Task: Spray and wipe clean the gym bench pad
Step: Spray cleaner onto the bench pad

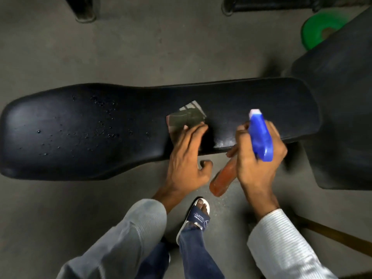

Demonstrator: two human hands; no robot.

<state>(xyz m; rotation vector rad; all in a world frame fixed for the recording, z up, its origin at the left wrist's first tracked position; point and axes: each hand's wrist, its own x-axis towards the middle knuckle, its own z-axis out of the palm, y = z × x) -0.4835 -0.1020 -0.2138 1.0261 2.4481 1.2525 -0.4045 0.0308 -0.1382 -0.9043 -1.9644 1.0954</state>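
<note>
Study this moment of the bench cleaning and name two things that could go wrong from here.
1. Droplets sit on the wide end of the bench pad, while the cloth under the left hand lies further along; that wet patch could be missed.
2. The right hand holds the spray bottle tilted beside the pad's edge, so spray might land on the floor, near the sandal.

Black bench pad [100, 127]; blue-headed orange spray bottle [259, 137]; grey-olive cloth [185, 117]; green stool [320, 27].

A grey concrete floor [100, 47] is spreading beneath everything, dimly lit. A green round object [314, 31] is lying at the upper right, with dark equipment legs [85, 9] standing along the top edge.
</note>
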